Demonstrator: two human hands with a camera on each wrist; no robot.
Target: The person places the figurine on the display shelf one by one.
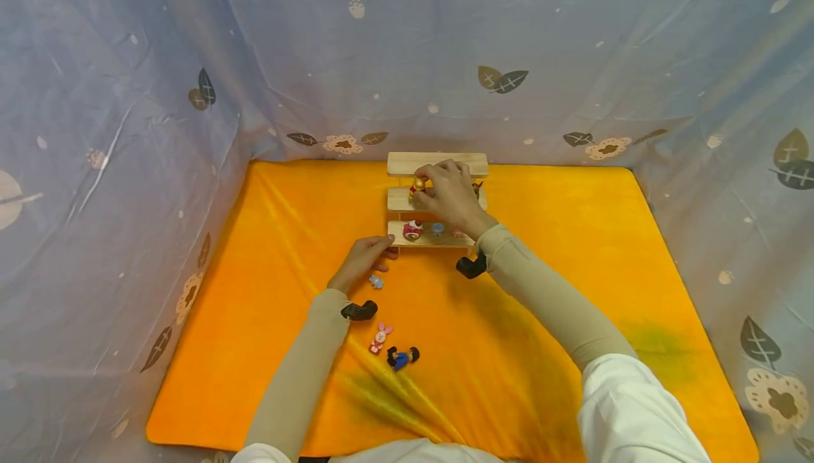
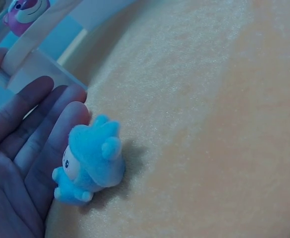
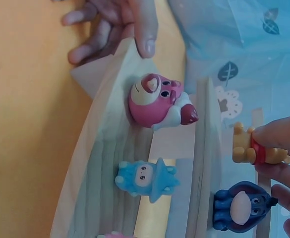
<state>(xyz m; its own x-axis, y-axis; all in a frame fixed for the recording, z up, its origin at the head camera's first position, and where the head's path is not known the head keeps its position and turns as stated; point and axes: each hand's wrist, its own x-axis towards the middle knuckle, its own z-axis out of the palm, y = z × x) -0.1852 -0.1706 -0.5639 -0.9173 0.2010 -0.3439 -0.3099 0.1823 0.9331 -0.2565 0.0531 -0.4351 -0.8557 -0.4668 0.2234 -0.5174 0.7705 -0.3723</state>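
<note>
My right hand (image 1: pixel 453 196) pinches a yellow bear figurine in a red shirt (image 3: pixel 241 147) between thumb and fingers, at the left part of the middle tier of a wooden three-tier display shelf (image 1: pixel 407 164). Whether the bear's base touches the board cannot be told. Beside it on that tier sits a dark blue donkey figurine (image 3: pixel 241 210). My left hand (image 1: pixel 360 262) holds the bottom tier's left corner, thumb on top and fingers below. A pink bear figurine (image 3: pixel 149 109) and a light blue figurine (image 3: pixel 145 178) stand on the bottom tier.
A small blue figurine (image 2: pixel 97 161) lies on the orange cloth (image 1: pixel 540 350) close to my left fingers. Nearer the body lie a pink piglet figurine (image 1: pixel 379 339) and a figurine in blue (image 1: pixel 400 359). Patterned curtains (image 1: pixel 432 46) surround the table.
</note>
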